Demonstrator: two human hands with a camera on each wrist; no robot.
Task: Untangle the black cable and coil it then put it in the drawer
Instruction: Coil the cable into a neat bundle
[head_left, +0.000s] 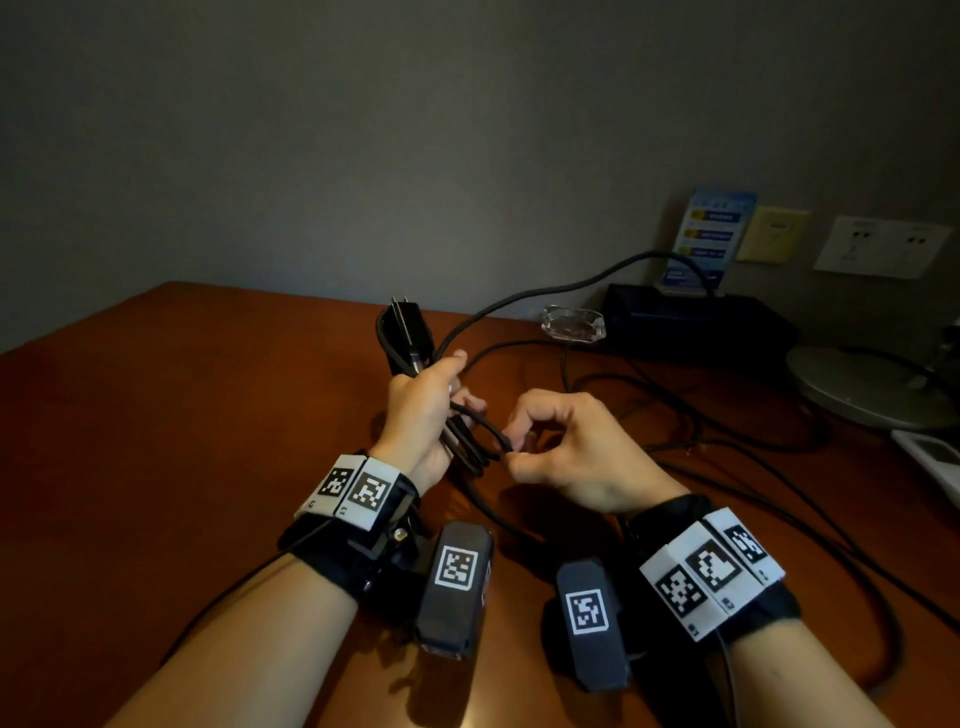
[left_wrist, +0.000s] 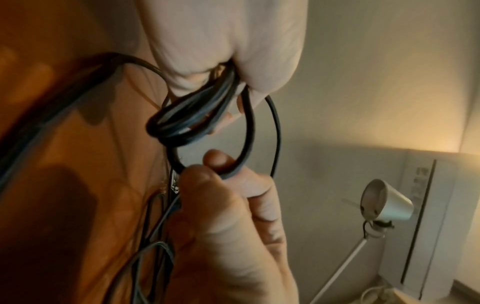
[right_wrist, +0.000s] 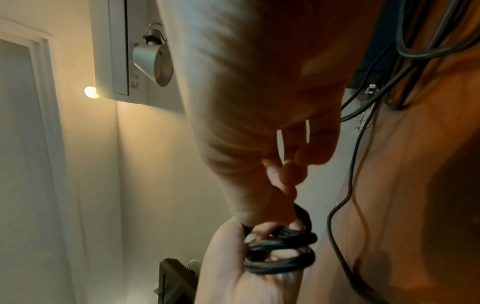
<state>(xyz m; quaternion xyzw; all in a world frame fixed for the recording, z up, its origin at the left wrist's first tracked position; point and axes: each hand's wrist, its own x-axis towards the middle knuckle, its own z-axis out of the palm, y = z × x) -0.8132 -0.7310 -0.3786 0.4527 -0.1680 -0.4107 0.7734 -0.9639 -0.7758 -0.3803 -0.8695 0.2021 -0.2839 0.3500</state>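
Observation:
My left hand (head_left: 451, 385) grips a bundle of black cable (head_left: 410, 343) loops above the brown table (head_left: 208, 415), with the plug (head_left: 402, 317) sticking up at the far end. My right hand (head_left: 511, 453) pinches one loop of the same cable just right of the bundle. In the left wrist view the coil (left_wrist: 192, 121) hangs from my left hand (left_wrist: 221, 51), and my right hand (left_wrist: 228, 205) holds a loop. The right wrist view has my right hand (right_wrist: 291, 195) pinching the cable above the coil (right_wrist: 280, 251). The loose cable trails toward the back right. No drawer is in view.
Several other dark cables (head_left: 727, 431) sprawl over the right half of the table. At the back right stand a glass ashtray (head_left: 574, 323), a black tray (head_left: 691, 322) and a lamp base (head_left: 862, 384). A wall socket plate (head_left: 883, 247) is behind them.

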